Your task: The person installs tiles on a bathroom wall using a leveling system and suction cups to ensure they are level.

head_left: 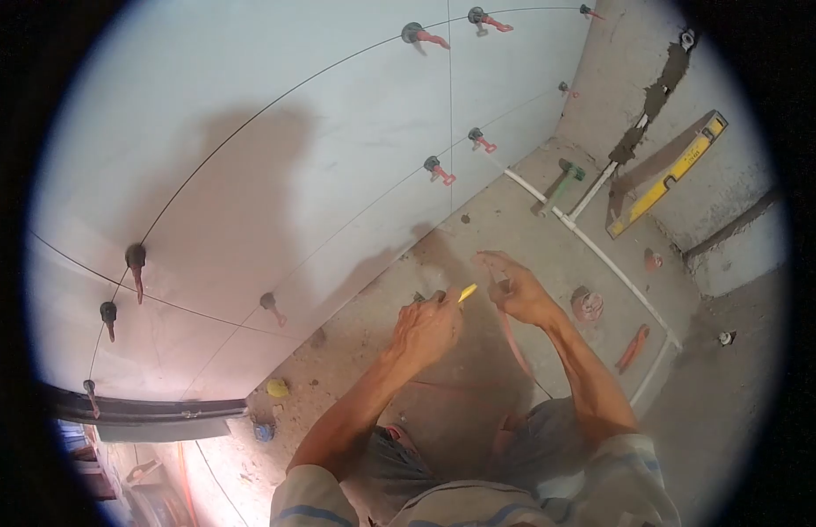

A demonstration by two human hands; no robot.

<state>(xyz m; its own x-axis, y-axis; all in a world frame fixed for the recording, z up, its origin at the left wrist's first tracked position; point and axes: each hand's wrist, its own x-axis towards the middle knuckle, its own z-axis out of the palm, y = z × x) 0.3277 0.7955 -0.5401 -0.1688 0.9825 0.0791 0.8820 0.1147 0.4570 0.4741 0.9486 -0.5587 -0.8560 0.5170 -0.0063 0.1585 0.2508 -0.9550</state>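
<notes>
Near the middle of the head view, my left hand point(430, 323) is closed round a dark-ended tool with a yellow part point(467, 292) sticking out to the right. My right hand point(516, 288) is just to the right of it, raised, with thumb and fingers curved toward each other. A thin pale reddish strip point(512, 338) hangs below the right hand toward my knees. What lies between the right fingertips is too small to make out. The two hands are apart.
A tiled wall point(355, 123) with black and red clips is at the left. White pipes point(614, 263) cross the floor. A green tool point(563, 187), a tape roll point(587, 304) and a red tool point(633, 348) lie rightward. A yellow level point(667, 180) leans at the right wall.
</notes>
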